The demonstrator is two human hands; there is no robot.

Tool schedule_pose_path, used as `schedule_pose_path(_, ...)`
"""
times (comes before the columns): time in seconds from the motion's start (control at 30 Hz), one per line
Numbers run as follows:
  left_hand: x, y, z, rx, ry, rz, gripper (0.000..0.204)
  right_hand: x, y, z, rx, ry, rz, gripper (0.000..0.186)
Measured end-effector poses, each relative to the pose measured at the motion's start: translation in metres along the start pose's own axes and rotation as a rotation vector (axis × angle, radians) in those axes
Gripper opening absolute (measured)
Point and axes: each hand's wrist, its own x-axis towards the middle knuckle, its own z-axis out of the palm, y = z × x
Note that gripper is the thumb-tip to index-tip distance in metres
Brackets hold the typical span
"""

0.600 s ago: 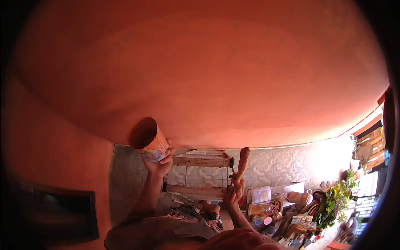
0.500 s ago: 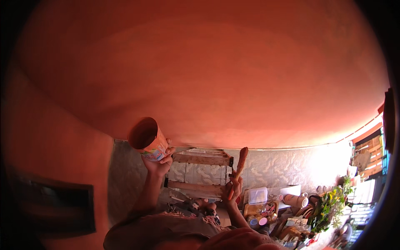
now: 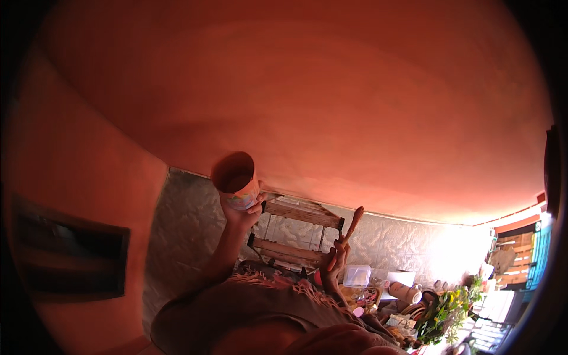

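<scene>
My left hand (image 3: 251, 212) is closed around a tub (image 3: 242, 195) with a coloured label, tilted so its mouth faces up toward me. The tub's inside is stained orange-red, and its bottom is in shadow. To the right, my right hand (image 3: 336, 259) grips a paintbrush (image 3: 355, 223) by its handle, bristle end pointing up and coated orange-red. The brush is apart from the tub. Beyond both hands rises a large orange-red wall (image 3: 331, 118). Between the hands, lower down, stands a stepladder with wooden steps (image 3: 302, 213).
A second orange wall at left has a dark framed opening (image 3: 71, 254). Patterned grey tiles (image 3: 378, 234) line the lower part. At lower right stand a clear plastic container (image 3: 357, 276), a pale jug (image 3: 405, 292), clutter and a leafy plant (image 3: 447, 316). Bright light enters there.
My view has turned, so the room appears tilted. The tub in my left hand appears farther right and higher; the brush appears slightly right, seen more edge-on. Both hands keep their hold.
</scene>
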Motion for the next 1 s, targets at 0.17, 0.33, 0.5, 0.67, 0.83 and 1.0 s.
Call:
schedule_pose_path(0.17,0.003,-0.001,-0.017,-0.015,0.033,0.003,0.074,-0.009,-0.014,-0.016,-0.07,0.001,0.016,0.032)
schedule_pose_path(0.33,0.012,0.007,-0.007,-0.005,0.009,0.018,0.074,-0.011,-0.018,-0.015,-0.059,0.026,-0.049,0.034)
schedule_pose_path(0.5,0.027,0.012,-0.013,-0.032,-0.029,0.01,0.074,-0.008,-0.014,-0.019,-0.049,0.024,-0.069,0.035)
schedule_pose_path(0.67,0.052,0.008,-0.02,-0.032,-0.006,0.007,0.077,-0.009,-0.005,-0.018,-0.074,0.045,-0.095,0.034)
schedule_pose_path(0.83,0.058,-0.011,-0.035,-0.052,0.008,-0.004,0.079,-0.018,0.002,-0.03,-0.066,0.016,-0.021,0.034)
schedule_pose_path(1.0,0.044,-0.02,-0.025,-0.021,-0.018,0.008,0.07,-0.008,-0.01,-0.031,-0.009,-0.053,0.002,0.032)
